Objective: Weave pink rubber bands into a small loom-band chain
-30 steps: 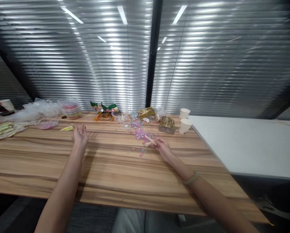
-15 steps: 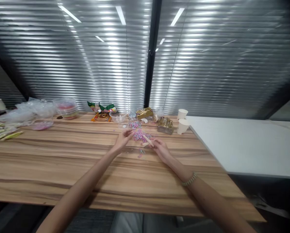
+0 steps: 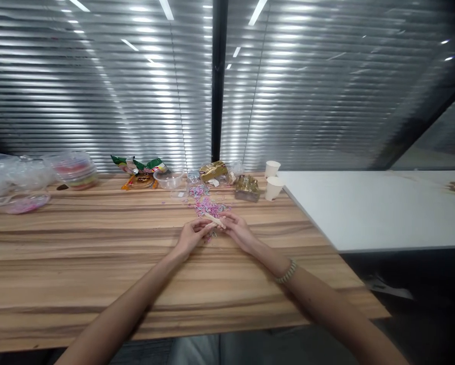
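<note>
Pinching pale stick [image 3: 214, 220], right hand [image 3: 239, 230] mostly closed.

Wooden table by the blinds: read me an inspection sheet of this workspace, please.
Surface: wood-grain table, small coloured pieces scattered on it.
Job's things: pale sticks at the fingers, beside those pieces.
Clutter: green packets, clear bowl, gold packet, two paper cups, stacked containers.
Hands: right hand holds the sticks; left hand meets them, grip unclear.
Cables: nothing seen on the table.
Surroundings: blinds behind, white table at right.

Glare thru blinds [image 3: 154, 76] — hands' detail soft, prob. blur.
</note>
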Motion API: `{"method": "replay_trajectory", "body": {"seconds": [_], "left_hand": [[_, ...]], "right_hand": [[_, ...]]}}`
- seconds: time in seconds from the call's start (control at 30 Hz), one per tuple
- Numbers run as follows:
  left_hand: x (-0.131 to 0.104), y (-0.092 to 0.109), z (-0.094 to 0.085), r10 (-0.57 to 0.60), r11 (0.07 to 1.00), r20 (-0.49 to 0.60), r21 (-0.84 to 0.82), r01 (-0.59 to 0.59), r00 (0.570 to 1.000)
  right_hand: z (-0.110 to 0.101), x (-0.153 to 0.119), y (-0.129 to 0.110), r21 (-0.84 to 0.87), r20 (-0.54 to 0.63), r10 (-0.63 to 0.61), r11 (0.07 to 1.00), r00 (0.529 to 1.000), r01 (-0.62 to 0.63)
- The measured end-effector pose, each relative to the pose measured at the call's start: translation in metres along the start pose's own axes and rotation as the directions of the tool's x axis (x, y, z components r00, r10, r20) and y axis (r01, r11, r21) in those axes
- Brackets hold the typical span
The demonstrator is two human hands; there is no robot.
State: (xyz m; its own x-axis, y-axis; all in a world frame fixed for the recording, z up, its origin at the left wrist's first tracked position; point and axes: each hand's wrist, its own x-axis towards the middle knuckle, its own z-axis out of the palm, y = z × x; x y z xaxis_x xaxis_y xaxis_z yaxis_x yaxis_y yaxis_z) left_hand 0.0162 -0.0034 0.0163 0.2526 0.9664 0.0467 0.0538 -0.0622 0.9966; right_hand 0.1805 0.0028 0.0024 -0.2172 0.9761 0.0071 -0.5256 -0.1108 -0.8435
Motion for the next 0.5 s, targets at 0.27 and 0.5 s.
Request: {"method": "replay_trajectory", "body": {"seconds": [0.27, 0.5], "left_hand": [[0.006, -0.002, -0.017, -0.045, 0.998, -0.165, -0.041, 0.039, 0.985], [0.009, -0.009, -0.021, -0.02, 1.0, -0.059, 0.001, 0.02, 0.998]], "right_hand": [[-0.001, 0.001, -0.006, -0.106, -0.131, -0.16, 0.984, 0.978, 0.147], [0.0, -0.001, -0.007, -0.443, 0.046, -0.284, 0.853, 0.958, 0.274]]}}
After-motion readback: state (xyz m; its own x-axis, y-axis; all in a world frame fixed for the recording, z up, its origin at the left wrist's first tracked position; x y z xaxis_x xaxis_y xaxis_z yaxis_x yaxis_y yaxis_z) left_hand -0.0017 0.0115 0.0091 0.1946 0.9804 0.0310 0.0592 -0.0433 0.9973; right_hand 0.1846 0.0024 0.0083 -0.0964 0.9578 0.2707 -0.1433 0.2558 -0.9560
